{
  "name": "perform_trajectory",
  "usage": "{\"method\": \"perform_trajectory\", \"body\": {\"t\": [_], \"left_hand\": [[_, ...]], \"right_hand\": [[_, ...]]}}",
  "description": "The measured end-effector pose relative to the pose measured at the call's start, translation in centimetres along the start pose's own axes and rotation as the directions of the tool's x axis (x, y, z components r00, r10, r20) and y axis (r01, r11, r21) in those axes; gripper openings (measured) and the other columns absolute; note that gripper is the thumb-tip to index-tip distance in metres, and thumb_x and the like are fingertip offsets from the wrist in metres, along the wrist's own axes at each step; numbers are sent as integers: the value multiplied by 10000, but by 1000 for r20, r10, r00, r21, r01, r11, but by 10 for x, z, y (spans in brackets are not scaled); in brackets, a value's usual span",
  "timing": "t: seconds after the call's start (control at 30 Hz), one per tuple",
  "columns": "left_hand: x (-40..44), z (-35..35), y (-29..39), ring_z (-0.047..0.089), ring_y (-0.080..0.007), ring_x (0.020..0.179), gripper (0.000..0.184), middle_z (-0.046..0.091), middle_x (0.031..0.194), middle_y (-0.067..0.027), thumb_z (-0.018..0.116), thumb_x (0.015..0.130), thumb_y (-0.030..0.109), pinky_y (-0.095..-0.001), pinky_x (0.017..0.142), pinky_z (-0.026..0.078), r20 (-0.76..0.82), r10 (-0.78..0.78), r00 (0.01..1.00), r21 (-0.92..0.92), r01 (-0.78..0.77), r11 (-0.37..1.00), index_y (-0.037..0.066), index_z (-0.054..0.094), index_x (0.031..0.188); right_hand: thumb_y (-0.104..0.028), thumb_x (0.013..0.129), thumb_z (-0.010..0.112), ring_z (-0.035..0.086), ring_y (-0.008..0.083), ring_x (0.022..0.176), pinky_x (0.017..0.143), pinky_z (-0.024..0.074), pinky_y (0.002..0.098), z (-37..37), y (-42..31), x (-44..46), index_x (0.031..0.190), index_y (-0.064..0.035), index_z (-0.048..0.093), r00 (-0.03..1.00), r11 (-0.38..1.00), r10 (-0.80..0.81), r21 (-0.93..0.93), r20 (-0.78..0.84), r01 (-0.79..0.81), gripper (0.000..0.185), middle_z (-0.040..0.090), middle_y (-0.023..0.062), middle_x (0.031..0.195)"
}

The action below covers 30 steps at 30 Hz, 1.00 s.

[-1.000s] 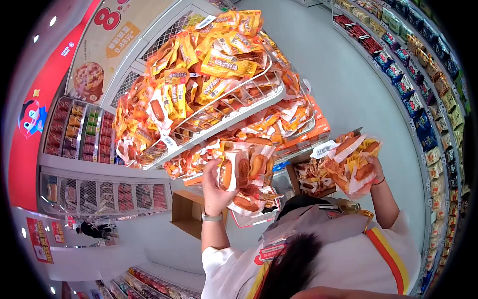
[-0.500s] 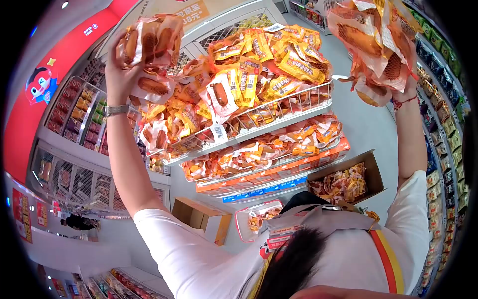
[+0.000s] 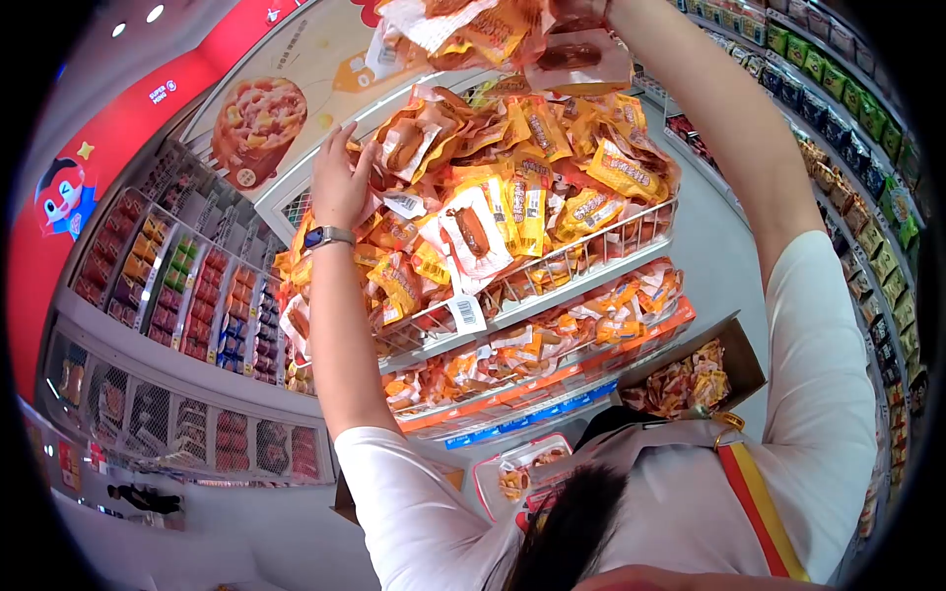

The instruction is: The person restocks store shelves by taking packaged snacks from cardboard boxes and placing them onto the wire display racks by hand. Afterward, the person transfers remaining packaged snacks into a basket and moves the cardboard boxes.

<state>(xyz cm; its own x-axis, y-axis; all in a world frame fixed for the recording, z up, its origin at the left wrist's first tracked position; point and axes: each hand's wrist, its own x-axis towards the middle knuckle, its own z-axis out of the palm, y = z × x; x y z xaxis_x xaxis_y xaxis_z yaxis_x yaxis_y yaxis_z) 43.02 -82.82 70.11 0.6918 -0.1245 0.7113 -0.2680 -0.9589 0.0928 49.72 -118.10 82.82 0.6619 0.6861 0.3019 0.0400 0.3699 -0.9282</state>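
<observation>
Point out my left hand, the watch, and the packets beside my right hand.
Left hand point(image 3: 340, 189): head view, back of the hand.
Watch point(image 3: 315, 237): head view, dark screen.
Packets point(image 3: 501, 32): head view, yellow-orange wrapping.

Wrapped sausages point(image 3: 532, 197) are filling a wire basket point(image 3: 576, 281), lower tier point(image 3: 552, 370) sitting beneath, cardboard box point(image 3: 744, 369) standing below right, shelves point(image 3: 862, 197) lining far right

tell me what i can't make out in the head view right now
All in the head view:
Right hand: mostly cut off by the top edge, so its grip is unclear.
Bunch of packets beside it: upper part cut off by the same edge.
Brown box: mostly hidden behind the left sleeve.
White tag: print too small to read.
Distant person: too small to tell what they hold.
</observation>
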Motion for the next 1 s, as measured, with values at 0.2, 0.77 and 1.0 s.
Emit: {"method": "perform_trajectory", "body": {"t": [0.2, 0.77, 1.0], "left_hand": [[-13, -8, -6, 427, -369, 1206, 798, 437, 1310, -213, 714, 732, 366, -423, 969, 375, -98, -45, 994, 50, 50, 997, 58, 327, 1358], [2, -90, -129, 587, -349, 976, 499, 606, 1024, -242, 587, 789, 352, -390, 853, 439, -398, -551, 733, -231, 501, 834, -40, 527, 1092], [-34, -34, -177, 466, -366, 1170, 877, 446, 1266, -295, 587, 771, 565, -384, 980, 372, 112, -664, 739, -253, 667, 701, -106, 360, 1288]], "right_hand": [[-463, 653, 768, 566, 185, 1039, 889, 454, 289, 35, 140, 54, 1275, -46, 453, 979, 359, -63, -920, -192, -158, 813, 566, 120, 1192], [-471, 650, 787, 577, 192, 1026, 884, 458, 302, 11, 158, 39, 1348, -25, 343, 970, 519, -197, -854, -145, -22, 940, 572, 134, 1166], [-518, 596, 783, 584, 226, 1051, 905, 450, 314, 18, 158, 32, 1343, -33, 369, 958, 501, -243, -865, -151, -9, 983, 592, 148, 1159]]}}
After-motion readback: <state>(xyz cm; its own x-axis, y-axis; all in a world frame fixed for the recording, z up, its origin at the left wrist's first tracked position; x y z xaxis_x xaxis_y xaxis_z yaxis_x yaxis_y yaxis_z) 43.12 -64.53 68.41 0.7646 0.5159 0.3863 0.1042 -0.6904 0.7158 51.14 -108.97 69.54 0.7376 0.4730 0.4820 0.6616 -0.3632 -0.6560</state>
